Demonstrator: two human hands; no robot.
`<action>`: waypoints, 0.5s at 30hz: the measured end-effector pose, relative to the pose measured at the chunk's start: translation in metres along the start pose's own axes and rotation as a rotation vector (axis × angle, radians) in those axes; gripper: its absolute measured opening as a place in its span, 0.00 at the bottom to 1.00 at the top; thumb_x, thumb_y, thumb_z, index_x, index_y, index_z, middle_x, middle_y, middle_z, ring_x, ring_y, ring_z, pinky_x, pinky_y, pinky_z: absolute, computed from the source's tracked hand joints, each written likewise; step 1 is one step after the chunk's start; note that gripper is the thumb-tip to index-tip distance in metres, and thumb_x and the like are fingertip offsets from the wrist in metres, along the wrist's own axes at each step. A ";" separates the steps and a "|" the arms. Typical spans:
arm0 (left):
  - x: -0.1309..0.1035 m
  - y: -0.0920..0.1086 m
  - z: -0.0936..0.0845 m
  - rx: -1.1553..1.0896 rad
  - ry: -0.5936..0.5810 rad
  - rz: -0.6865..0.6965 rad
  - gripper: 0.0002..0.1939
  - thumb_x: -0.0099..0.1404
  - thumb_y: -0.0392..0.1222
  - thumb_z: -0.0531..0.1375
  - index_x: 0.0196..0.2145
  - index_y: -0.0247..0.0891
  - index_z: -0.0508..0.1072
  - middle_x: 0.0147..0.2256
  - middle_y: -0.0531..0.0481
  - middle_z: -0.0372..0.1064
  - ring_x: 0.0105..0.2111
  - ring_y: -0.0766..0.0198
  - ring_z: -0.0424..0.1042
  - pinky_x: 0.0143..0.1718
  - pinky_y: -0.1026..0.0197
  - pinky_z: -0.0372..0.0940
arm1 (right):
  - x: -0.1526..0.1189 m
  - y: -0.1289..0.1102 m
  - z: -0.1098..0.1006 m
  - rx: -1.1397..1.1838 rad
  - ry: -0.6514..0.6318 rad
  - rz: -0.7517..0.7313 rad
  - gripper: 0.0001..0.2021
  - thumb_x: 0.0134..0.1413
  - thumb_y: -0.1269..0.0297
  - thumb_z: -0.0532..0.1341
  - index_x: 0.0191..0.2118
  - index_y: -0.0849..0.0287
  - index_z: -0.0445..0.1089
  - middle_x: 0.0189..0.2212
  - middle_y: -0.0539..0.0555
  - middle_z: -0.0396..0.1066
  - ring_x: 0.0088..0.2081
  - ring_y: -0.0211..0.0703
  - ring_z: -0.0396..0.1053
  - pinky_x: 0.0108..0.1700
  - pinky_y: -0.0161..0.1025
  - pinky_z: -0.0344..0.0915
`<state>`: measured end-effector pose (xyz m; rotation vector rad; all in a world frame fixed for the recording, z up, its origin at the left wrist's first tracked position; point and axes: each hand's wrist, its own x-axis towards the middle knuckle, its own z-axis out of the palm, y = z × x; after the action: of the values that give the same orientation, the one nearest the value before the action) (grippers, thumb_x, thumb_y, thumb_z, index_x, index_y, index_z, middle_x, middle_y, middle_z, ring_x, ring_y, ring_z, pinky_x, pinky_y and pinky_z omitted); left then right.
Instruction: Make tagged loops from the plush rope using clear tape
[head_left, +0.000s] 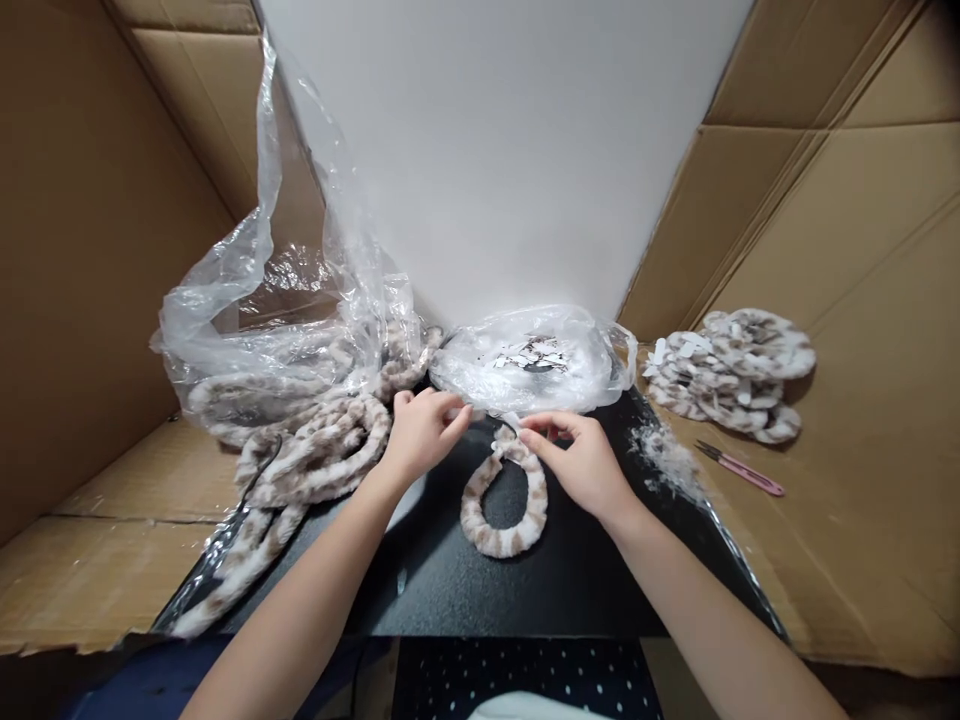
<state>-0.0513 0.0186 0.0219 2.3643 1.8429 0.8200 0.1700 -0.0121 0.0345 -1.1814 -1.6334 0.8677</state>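
A fluffy white-and-brown spotted ring (pixel 472 513) lies on the black tabletop between my hands, with a dark cord at its top. My left hand (pixel 426 428) is closed in a pinch just up and left of the ring; a small whitish bit shows at its fingertips, too small to name. Thumb and forefinger of my right hand (pixel 576 457) pinch at a small white tag (pixel 511 420) by the ring's top. Right behind my fingers sits a clear plastic bag (pixel 465 355) with many white tags in it.
Left, a pile of fluffy spotted loops (pixel 322 455) lies partly under a large clear bag (pixel 202 320). Right, tagged rings (pixel 750 365) are heaped on cardboard, near pink-handled thread snips (pixel 742 468) and loose fluff (pixel 667 460). Cardboard walls (pixel 847 220) flank the table (pixel 450 600).
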 end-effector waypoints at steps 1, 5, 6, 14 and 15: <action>0.000 -0.003 0.004 0.066 -0.066 -0.017 0.16 0.65 0.46 0.52 0.25 0.38 0.72 0.26 0.50 0.73 0.33 0.58 0.68 0.40 0.54 0.50 | 0.004 0.004 -0.003 0.149 -0.021 0.115 0.08 0.46 0.60 0.66 0.32 0.58 0.77 0.31 0.53 0.76 0.33 0.42 0.68 0.37 0.40 0.61; -0.005 -0.016 0.016 0.268 -0.194 -0.109 0.10 0.62 0.43 0.55 0.29 0.40 0.75 0.36 0.45 0.76 0.40 0.51 0.68 0.40 0.51 0.51 | 0.010 0.017 -0.011 0.531 -0.101 0.486 0.15 0.36 0.59 0.71 0.34 0.58 0.77 0.29 0.50 0.74 0.28 0.35 0.66 0.32 0.33 0.60; -0.006 -0.017 0.018 0.288 -0.193 -0.119 0.09 0.61 0.43 0.56 0.31 0.40 0.76 0.38 0.44 0.76 0.41 0.49 0.68 0.40 0.50 0.52 | 0.008 0.020 -0.012 0.582 -0.121 0.543 0.15 0.35 0.59 0.71 0.34 0.57 0.77 0.29 0.49 0.73 0.28 0.33 0.65 0.31 0.32 0.60; -0.008 0.008 0.036 -0.068 -0.301 -0.015 0.14 0.64 0.50 0.55 0.34 0.41 0.78 0.39 0.47 0.74 0.44 0.52 0.69 0.45 0.51 0.55 | -0.008 0.054 -0.002 0.364 -0.002 0.345 0.32 0.38 0.62 0.69 0.54 0.48 0.68 0.51 0.54 0.68 0.46 0.45 0.68 0.43 0.41 0.67; -0.006 0.012 0.039 -0.101 -0.326 -0.020 0.14 0.64 0.50 0.56 0.34 0.41 0.78 0.39 0.47 0.74 0.43 0.53 0.69 0.44 0.52 0.56 | -0.010 0.060 0.002 0.243 0.040 0.275 0.37 0.39 0.63 0.69 0.59 0.46 0.63 0.52 0.55 0.67 0.48 0.47 0.68 0.45 0.43 0.67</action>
<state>-0.0255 0.0205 -0.0102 2.2527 1.6507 0.4764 0.1886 -0.0045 -0.0228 -1.2582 -1.3082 1.1726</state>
